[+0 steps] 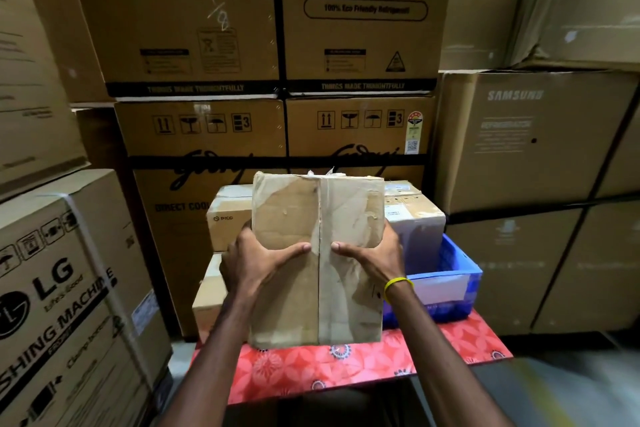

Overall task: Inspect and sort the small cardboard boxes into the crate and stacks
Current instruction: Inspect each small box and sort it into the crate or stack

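small cardboard boxes: at least 4 | blue crate: 1 | hands: 2 | yellow wristband: 1

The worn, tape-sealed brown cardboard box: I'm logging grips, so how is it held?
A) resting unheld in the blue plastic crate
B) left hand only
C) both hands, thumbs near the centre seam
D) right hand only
C: the left hand and right hand clasp the worn brown cardboard box from either side, thumbs across its front.

Appliance cartons stacked wall-high; grey floor below.

Held box hides crate interior, rear fingers (both hands); Samsung carton print blurred.
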Motion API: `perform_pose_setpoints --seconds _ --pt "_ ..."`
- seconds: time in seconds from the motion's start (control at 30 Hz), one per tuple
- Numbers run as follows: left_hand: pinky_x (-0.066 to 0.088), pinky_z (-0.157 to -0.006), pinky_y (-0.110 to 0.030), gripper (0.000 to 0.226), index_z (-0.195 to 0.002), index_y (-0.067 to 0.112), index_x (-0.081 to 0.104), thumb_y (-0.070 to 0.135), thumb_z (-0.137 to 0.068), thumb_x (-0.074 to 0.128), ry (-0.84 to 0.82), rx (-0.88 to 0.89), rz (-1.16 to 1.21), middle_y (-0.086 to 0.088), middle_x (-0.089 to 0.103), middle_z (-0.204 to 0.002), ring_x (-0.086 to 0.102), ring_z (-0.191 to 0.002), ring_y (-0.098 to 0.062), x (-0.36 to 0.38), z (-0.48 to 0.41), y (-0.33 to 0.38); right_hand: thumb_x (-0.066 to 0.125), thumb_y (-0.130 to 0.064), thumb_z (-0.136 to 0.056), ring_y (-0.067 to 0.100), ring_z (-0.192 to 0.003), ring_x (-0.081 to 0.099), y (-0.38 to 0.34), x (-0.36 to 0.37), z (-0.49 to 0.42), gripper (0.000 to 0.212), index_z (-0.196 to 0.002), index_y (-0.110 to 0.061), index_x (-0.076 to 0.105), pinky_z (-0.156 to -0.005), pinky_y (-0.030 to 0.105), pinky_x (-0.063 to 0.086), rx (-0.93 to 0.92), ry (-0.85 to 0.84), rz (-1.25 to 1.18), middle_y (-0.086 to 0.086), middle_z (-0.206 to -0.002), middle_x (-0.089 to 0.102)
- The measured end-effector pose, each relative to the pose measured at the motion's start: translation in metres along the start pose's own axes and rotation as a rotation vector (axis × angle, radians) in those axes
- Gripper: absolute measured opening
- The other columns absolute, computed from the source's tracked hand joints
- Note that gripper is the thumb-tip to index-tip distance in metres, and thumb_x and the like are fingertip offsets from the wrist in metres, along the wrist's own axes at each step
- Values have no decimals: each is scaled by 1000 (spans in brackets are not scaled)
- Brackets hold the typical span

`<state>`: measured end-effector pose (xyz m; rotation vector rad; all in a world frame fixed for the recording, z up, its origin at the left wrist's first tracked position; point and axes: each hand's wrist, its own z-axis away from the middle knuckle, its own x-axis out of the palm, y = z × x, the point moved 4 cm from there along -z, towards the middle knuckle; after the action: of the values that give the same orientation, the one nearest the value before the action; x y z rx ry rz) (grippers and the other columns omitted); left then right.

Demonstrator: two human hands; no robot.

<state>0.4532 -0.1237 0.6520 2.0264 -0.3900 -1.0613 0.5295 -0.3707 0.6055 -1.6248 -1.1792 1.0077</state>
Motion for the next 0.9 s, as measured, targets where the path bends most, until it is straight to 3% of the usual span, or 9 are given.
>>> perform_pose_setpoints --seconds 0.13,0.27,0.4,0.5,0.57,0.63,0.7,0.73,0.9 --pt "55 -82 -41 108 -126 10 64 74 -44 92 10 -9 -12 -14 71 -124 67 -113 -37 -1 3 7 100 -63 -28 16 -105 75 3 2 2 116 -132 -24 64 -94 41 64 26 12 -36 -3 -115 78" --pt "52 -78 -36 107 -129 18 62 81 -46 87 -16 59 -73 -8 74 -122 71 -109 -34 -3 5 12 106 -49 -32 19 -100 78 11 -2 -1 101 -121 -21 69 -88 43 65 85 0 -141 -1 -108 81" --pt "63 -89 -38 86 -134 36 69 87 -65 70 -93 254 -14 10 77 -120 76 -103 -14 -17 -1 27 106 -35 -31 36 -97 77 32 -14 -2 98 -117 -4 71 -80 48 66 200 -31 -435 18 -111 80" --pt "63 -92 -42 37 -114 33 81 51 -81 80 -282 364 278 17 79 -112 74 -101 1 -23 -6 44 93 -28 -68 38 -100 74 54 -21 6 72 -130 0 67 -86 54 64 340 -75 -764 27 -123 73" --pt "56 -106 -36 44 -121 26 78 26 -80 90 -371 426 358 16 72 -129 66 -114 9 -24 -6 53 72 -24 -92 32 -86 79 65 -21 15 34 -118 -2 76 -72 47 67 460 -104 -929 20 -103 80" --pt "47 -116 -31 88 -143 30 62 43 -64 99 -332 438 303 14 51 -154 51 -135 4 -24 -7 58 90 -28 -73 20 -50 73 60 -18 31 22 -79 -7 84 -41 31 58 513 -158 -1035 9 -66 77" --pt "44 -117 -49 126 -156 42 40 73 -46 94 -290 325 153 6 42 -163 43 -146 -18 -23 -9 56 110 -31 -22 16 -35 64 50 -12 44 55 -63 -8 81 -30 24 48 500 -207 -1110 5 -52 70" --pt "45 -115 -53 131 -156 44 37 80 -42 90 -309 278 108 3 46 -161 46 -144 -24 -22 -8 55 110 -29 -10 17 -39 67 43 -10 50 64 -63 -7 81 -32 26 51 485 -223 -1163 6 -54 72" --pt "57 -94 -41 89 -141 38 52 91 -69 62 -362 363 -75 9 71 -124 67 -108 -16 -9 1 53 106 -26 6 11 -23 51 24 -7 66 65 -35 -5 60 -24 18 37 403 -205 -1268 2 -33 53"
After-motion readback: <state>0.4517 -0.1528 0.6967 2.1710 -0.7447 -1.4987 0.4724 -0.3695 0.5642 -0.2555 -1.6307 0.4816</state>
